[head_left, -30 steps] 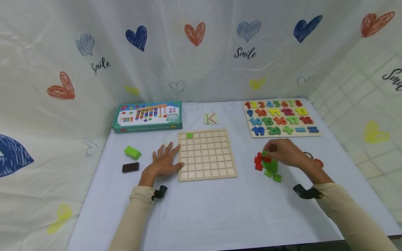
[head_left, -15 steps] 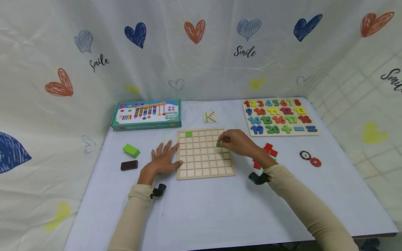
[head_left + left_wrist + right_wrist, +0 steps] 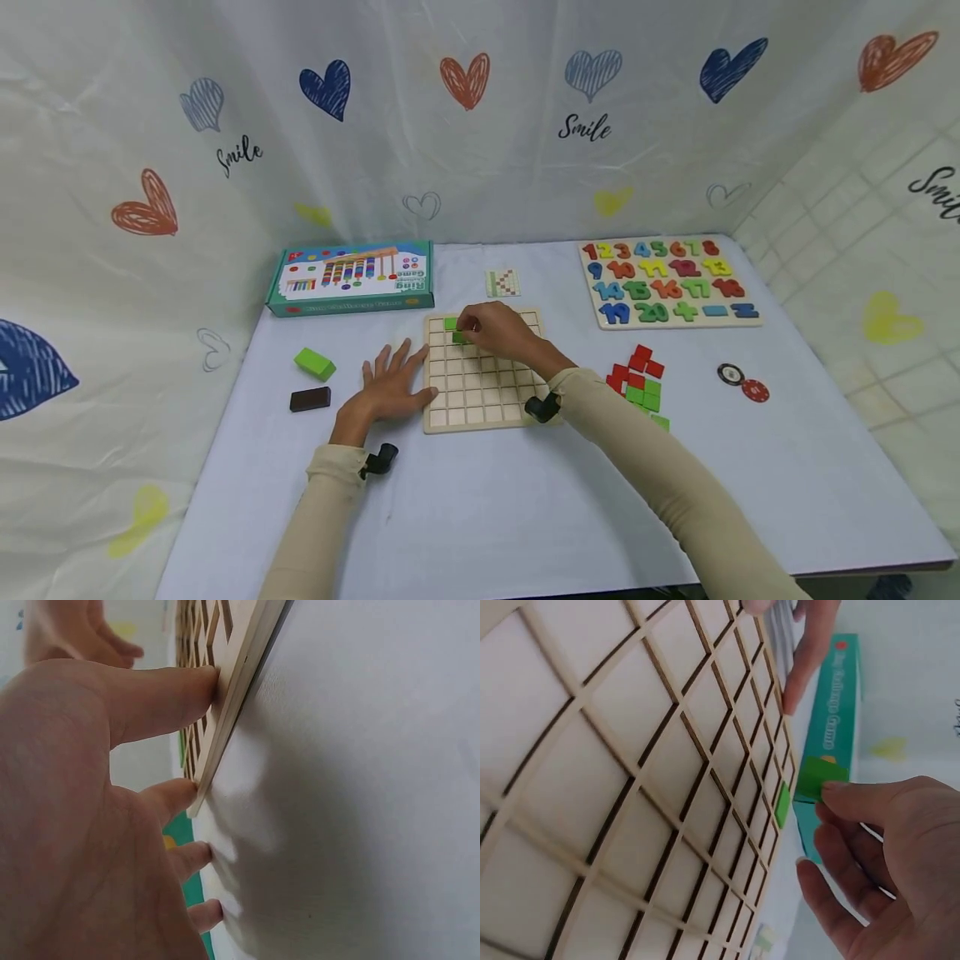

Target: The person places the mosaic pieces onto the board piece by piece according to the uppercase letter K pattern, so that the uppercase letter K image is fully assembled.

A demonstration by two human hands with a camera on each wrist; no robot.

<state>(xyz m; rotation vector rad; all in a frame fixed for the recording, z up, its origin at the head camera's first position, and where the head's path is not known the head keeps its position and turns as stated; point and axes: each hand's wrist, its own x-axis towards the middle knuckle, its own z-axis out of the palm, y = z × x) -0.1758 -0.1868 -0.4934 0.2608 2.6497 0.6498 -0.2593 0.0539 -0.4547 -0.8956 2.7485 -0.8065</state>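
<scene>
My right hand (image 3: pixel 498 327) pinches a green square tile (image 3: pixel 819 778) between thumb and fingers, over the far left part of the wooden grid board (image 3: pixel 480 390). Another green tile (image 3: pixel 782 805) lies in a cell of the board's far row, close to the held one. Spread out flat, my left hand (image 3: pixel 390 392) rests at the board's left edge, its thumb (image 3: pixel 169 697) and index fingertip touching the frame while the other fingertips are on the table. To the right of the board lies a cluster of red tiles (image 3: pixel 640 358) and green tiles (image 3: pixel 643 396).
A green block (image 3: pixel 315 364) and a dark brown block (image 3: pixel 310 399) lie left of my left hand. Behind are a boxed ring game (image 3: pixel 352 279), a small pattern card (image 3: pixel 502 282) and a number puzzle board (image 3: pixel 667 279). Two round chips (image 3: pixel 754 391) lie at right.
My right hand has picked a green tile from the cluster and carried it left across to the board's far left part. The left hand stays at the board's edge.
</scene>
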